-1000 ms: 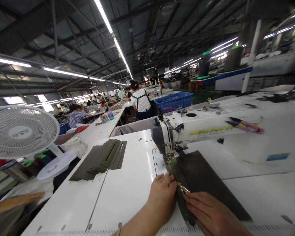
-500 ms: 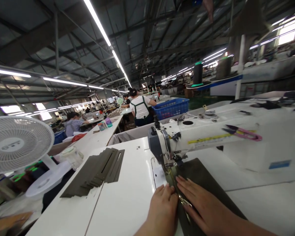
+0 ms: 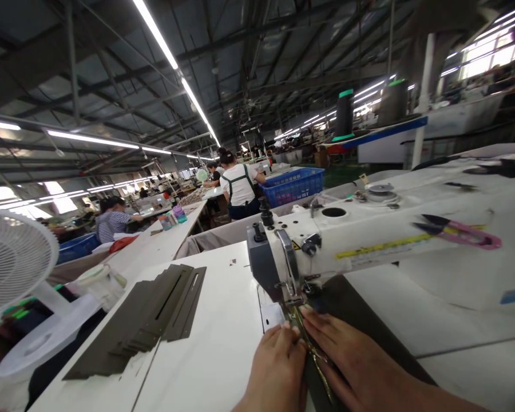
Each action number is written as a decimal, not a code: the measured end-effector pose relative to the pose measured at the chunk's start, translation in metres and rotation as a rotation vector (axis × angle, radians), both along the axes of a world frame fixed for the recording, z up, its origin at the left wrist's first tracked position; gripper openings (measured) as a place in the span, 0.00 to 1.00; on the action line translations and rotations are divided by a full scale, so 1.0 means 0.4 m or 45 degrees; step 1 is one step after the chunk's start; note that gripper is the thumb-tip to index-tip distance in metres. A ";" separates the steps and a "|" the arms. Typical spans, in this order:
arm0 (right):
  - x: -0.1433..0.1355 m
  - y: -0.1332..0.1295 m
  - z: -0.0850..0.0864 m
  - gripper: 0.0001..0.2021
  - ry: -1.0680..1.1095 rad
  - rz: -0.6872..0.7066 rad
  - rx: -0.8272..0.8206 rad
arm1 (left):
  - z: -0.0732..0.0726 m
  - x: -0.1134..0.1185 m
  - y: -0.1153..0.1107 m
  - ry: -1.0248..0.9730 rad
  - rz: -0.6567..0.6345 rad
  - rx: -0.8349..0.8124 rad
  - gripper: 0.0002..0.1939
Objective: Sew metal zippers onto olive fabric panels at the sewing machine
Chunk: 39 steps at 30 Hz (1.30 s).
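A dark olive fabric piece [image 3: 360,309] lies under the needle area of a white sewing machine [image 3: 292,274], with a gold-coloured zipper [image 3: 317,363] running along it toward me. My left hand [image 3: 278,360] presses its bent, closed fingers on the fabric's left edge, just in front of the presser foot. Beside it, my right hand [image 3: 352,349] lies flat over the fabric and the zipper's right side, fingers stretched toward the foot. Pink-handled snips [image 3: 463,232] rest on the machine arm near a yellow tape measure [image 3: 381,247].
Stacked olive pieces [image 3: 154,315] lie on the white table [image 3: 214,303] at left, beside a white fan [image 3: 17,263]. Beyond the machine are a blue crate [image 3: 294,186] and a person in a white shirt [image 3: 240,186]. Thread cones [image 3: 344,114] stand behind.
The camera view has shifted, bringing the machine closer and the fan further left. Both hands are slightly nearer the presser foot, still on the fabric.
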State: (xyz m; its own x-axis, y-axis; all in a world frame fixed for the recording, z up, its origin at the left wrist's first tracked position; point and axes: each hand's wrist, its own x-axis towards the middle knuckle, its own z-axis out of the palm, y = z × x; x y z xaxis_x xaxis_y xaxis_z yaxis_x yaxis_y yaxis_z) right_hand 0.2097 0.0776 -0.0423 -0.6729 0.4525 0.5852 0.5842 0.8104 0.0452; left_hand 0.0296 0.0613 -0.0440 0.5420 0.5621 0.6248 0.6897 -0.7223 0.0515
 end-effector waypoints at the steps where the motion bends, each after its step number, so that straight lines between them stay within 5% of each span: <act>1: -0.001 0.005 -0.003 0.23 0.019 0.001 -0.008 | 0.003 -0.001 0.005 -0.002 0.002 -0.022 0.09; 7: -0.018 0.025 0.000 0.20 0.169 -0.014 0.000 | 0.022 -0.006 0.020 0.025 0.047 -0.205 0.12; 12: -0.033 0.044 0.010 0.17 0.235 0.019 -0.242 | 0.022 -0.007 0.030 0.011 0.140 -0.348 0.10; 18: -0.039 0.076 -0.022 0.13 0.302 -0.007 -0.311 | 0.012 -0.009 0.039 0.028 0.247 -0.319 0.11; 23: -0.052 0.089 -0.039 0.14 0.189 -0.227 -0.083 | -0.011 0.001 0.018 0.035 0.199 -0.018 0.05; 27: -0.057 0.087 -0.030 0.11 0.153 -0.316 -0.169 | -0.038 0.004 0.010 -0.025 0.066 0.310 0.13; 31: -0.052 0.084 -0.021 0.05 0.180 -0.410 -0.325 | -0.043 -0.001 0.010 -0.037 0.013 0.224 0.16; 39: -0.094 0.125 -0.014 0.10 0.160 -0.741 -0.507 | -0.014 -0.002 -0.009 0.091 0.036 -0.082 0.11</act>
State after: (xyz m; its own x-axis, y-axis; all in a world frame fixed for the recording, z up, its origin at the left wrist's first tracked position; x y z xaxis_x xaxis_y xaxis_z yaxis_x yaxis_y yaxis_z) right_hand 0.1722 0.1276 -0.0479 -0.1959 0.9128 0.3582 0.9082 0.3067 -0.2848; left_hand 0.0288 0.0577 -0.0494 0.5671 0.6159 0.5469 0.7135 -0.6990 0.0473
